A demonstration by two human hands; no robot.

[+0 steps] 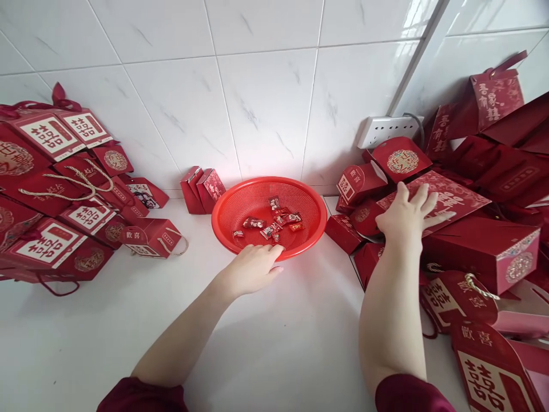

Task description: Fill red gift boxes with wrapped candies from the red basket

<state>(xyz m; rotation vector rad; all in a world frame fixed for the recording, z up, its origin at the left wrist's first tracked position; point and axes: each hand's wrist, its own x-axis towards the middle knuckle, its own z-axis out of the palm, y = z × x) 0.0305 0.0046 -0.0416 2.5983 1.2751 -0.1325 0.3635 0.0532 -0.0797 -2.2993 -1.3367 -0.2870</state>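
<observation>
A red plastic basket (218,226) with perforated sides stands near the wall, and several small wrapped candies (281,218) lie in its bottom. My left hand (255,268) is at the basket's near rim, fingers curled over the edge and thumb on the near side. To the right, my right hand (403,213) is spread over the pile of red gift boxes, fingers apart and nothing held. Beneath and beyond its fingers is a flat red patterned box (457,197) with pale lettering. My palm hides part of that box.
Red gift boxes (47,243) with rope and ribbon handles are stacked at the left, beside a small handled box (152,237). Two narrow red boxes (202,190) stand by the tiled wall. A white power strip (388,130) is behind the right pile.
</observation>
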